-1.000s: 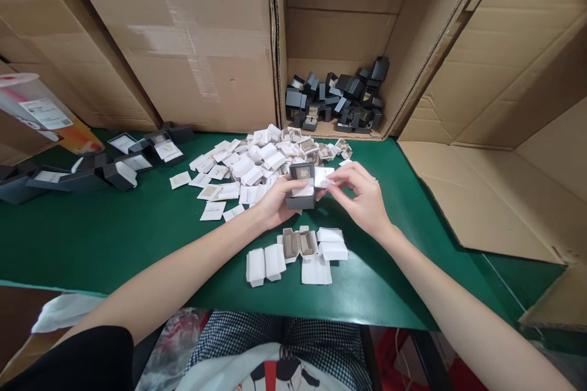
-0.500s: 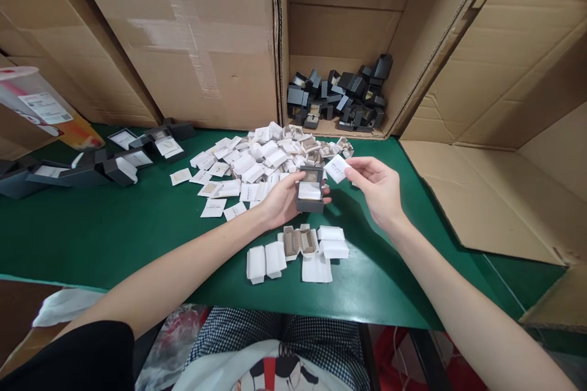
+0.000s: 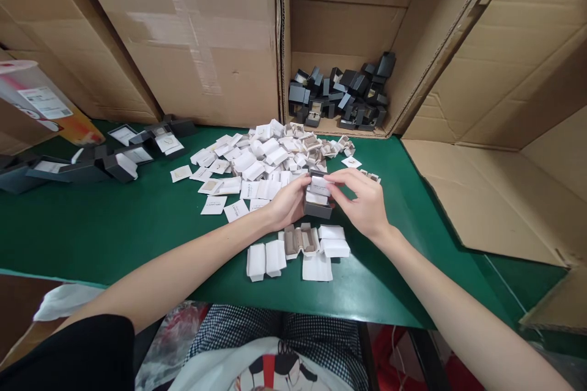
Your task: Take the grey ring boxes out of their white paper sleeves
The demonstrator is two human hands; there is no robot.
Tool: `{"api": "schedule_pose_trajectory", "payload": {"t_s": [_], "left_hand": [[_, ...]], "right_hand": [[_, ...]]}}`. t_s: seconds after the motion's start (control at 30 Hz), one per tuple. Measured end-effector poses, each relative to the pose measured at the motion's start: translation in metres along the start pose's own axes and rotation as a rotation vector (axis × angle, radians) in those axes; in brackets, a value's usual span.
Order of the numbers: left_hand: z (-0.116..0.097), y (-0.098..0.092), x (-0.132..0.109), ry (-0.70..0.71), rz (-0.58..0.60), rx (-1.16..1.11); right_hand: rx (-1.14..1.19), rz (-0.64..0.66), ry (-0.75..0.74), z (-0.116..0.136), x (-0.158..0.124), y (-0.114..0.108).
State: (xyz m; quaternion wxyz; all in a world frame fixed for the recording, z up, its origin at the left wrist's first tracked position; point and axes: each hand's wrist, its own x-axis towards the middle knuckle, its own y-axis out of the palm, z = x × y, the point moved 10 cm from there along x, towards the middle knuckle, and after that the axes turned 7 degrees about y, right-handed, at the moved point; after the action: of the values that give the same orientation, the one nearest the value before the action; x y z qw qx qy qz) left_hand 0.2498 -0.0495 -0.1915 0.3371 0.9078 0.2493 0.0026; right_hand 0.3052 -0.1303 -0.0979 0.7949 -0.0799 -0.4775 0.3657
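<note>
My left hand (image 3: 290, 203) grips a small dark box (image 3: 318, 211) with its lid raised and a white insert inside. My right hand (image 3: 360, 198) pinches a white printed card (image 3: 320, 186) against the inside of the raised lid. Beyond both hands lies a heap of white folded cards and inserts (image 3: 275, 153). Nearer to me, on the green table (image 3: 380, 284), are white folded inserts (image 3: 266, 259), an insert with its brown inner side up (image 3: 300, 241) and a flat white piece (image 3: 317, 268).
Many dark boxes (image 3: 343, 95) lie in an open carton (image 3: 348, 30) at the back. More open dark boxes (image 3: 92, 168) and a clear plastic cup (image 3: 46, 101) are at the left. A cardboard flap (image 3: 486, 195) covers the table's right side.
My right hand has moved left with the card, from beside the dark box to its lid. My left hand and the box have shifted slightly right.
</note>
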Motion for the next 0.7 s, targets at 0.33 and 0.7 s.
{"api": "schedule_pose_trajectory", "payload": {"t_s": [0.33,0.7], "left_hand": [[0.003,0.003,0.002,-0.006,0.058,0.017],[-0.003,-0.003,0.001,0.063,-0.016,0.086]], "right_hand": [[0.018,-0.056,-0.007,0.002,-0.002,0.001],[0.009,-0.062,0.202,-0.028,0.0,0.004]]}}
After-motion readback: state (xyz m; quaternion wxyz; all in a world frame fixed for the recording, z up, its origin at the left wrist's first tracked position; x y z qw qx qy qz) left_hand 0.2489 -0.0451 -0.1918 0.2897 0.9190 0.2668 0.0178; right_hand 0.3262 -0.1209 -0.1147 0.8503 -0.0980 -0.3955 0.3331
